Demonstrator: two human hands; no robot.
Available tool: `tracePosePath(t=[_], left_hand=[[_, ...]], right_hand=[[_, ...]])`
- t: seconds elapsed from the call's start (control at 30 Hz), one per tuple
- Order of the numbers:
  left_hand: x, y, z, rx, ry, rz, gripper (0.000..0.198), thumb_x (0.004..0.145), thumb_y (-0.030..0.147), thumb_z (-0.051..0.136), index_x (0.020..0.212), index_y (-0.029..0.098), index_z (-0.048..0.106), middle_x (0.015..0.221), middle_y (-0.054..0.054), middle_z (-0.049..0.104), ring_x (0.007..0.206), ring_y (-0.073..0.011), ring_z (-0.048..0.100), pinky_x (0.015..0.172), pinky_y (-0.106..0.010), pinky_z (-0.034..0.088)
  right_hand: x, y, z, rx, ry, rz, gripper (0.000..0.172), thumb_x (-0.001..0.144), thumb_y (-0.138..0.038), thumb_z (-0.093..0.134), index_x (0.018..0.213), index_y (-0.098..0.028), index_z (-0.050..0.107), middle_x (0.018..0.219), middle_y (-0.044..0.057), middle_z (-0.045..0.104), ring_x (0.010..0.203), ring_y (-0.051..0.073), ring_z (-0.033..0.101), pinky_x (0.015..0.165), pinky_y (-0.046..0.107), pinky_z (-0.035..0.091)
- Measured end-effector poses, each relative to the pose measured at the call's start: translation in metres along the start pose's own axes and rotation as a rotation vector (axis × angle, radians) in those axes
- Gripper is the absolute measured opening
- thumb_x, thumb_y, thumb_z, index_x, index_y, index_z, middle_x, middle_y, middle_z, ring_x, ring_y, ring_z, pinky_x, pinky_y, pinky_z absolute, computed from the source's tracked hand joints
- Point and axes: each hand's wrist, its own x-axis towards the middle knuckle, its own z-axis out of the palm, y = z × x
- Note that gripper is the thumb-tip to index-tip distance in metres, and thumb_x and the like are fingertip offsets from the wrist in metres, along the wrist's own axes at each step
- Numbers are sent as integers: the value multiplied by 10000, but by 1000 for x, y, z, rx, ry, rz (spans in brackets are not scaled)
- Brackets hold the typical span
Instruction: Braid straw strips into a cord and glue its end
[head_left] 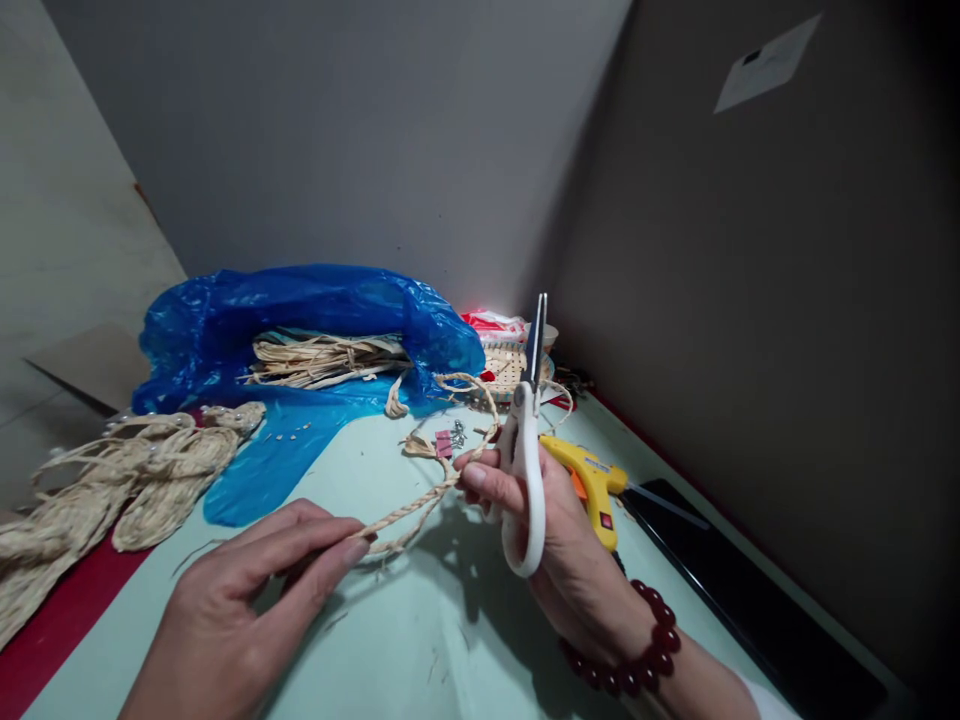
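Observation:
My left hand [247, 600] pinches the near end of a braided straw cord [420, 500] just above the pale green table [420, 640]. My right hand [540, 530], with a dark red bead bracelet [637, 650] on its wrist, holds white-handled scissors [525, 470] upright, blades shut and pointing up. The same hand's fingers also press the cord further along. Beyond them the cord loops back toward the blue bag.
A blue plastic bag [300, 320] with straw strips [322, 360] lies at the back. Woven straw sandals [135, 480] rest at the left on a red surface. A yellow glue gun [592, 480], a dark phone [750, 590], a pink binder clip [443, 443] and a woven basket piece [502, 365] sit to the right, beside a wall.

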Motion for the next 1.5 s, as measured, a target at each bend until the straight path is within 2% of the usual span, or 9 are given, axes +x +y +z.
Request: tracePosePath(t=[0.17, 0.33, 0.53, 0.77, 0.93, 1.13, 1.23, 1.37, 1.5], left_hand=[[-4, -2, 0, -25, 18, 79, 106, 699, 318, 763, 738, 416, 764, 762, 108, 757, 721, -122, 659, 727, -84, 441], [-2, 13, 0, 49, -48, -67, 145, 696, 444, 735, 827, 413, 788, 892, 77, 813, 835, -177, 713, 788, -152, 485], [6, 32, 15, -41, -127, -56, 77, 697, 394, 731, 739, 357, 784, 773, 56, 809, 718, -181, 717, 663, -183, 536], [11, 36, 18, -93, -229, 17, 106, 787, 310, 673, 687, 308, 707, 662, 92, 708, 615, -107, 623, 592, -138, 441], [11, 34, 17, -76, -325, -15, 277, 881, 355, 551, 625, 257, 585, 587, 85, 504, 539, -89, 481, 505, -163, 359], [2, 23, 17, 134, -189, 307, 131, 885, 219, 583, 761, 257, 603, 674, 76, 594, 607, -88, 551, 611, -166, 396], [-3, 22, 17, 206, -155, 348, 163, 909, 199, 526, 759, 242, 576, 655, 63, 533, 581, -104, 507, 596, -197, 388], [-1, 24, 15, 147, -105, 289, 225, 922, 249, 466, 704, 250, 519, 644, 60, 463, 569, -129, 467, 559, -239, 355], [13, 19, 12, -21, -120, -20, 256, 928, 378, 461, 701, 266, 501, 621, 77, 444, 568, -132, 453, 547, -233, 366]], right_hand=[[-1, -1, 1, 43, -41, -12, 290, 746, -200, 787, 892, -181, 536, 800, -32, 638, 707, 70, 570, 629, 161, 443], [-3, 1, 3, 69, -71, -9, 346, 717, -180, 817, 900, -184, 523, 802, -38, 644, 734, 63, 598, 662, 146, 460], [-5, 4, 2, 118, -158, 52, 419, 713, -168, 823, 996, -201, 517, 827, -34, 697, 756, 71, 636, 709, 167, 484], [-6, 2, 5, 159, -170, 60, 425, 691, -127, 833, 976, -201, 527, 797, -51, 689, 751, 58, 643, 706, 145, 492], [-5, 2, 3, 119, -192, 87, 404, 699, -124, 821, 951, -189, 513, 802, -26, 692, 746, 65, 641, 676, 136, 488], [-3, 2, 3, 82, -173, 117, 407, 657, -110, 828, 917, -176, 522, 752, -30, 667, 678, 71, 606, 637, 147, 478], [-4, 2, 4, 67, -176, 135, 418, 648, -112, 825, 912, -183, 508, 744, -34, 655, 658, 75, 585, 618, 160, 469], [-4, 4, 4, 50, -167, 131, 412, 655, -133, 824, 913, -187, 507, 727, -50, 621, 649, 69, 557, 610, 158, 447], [0, 5, 2, 46, -103, 90, 409, 655, -184, 838, 906, -179, 515, 739, -54, 594, 645, 67, 546, 619, 164, 445]])
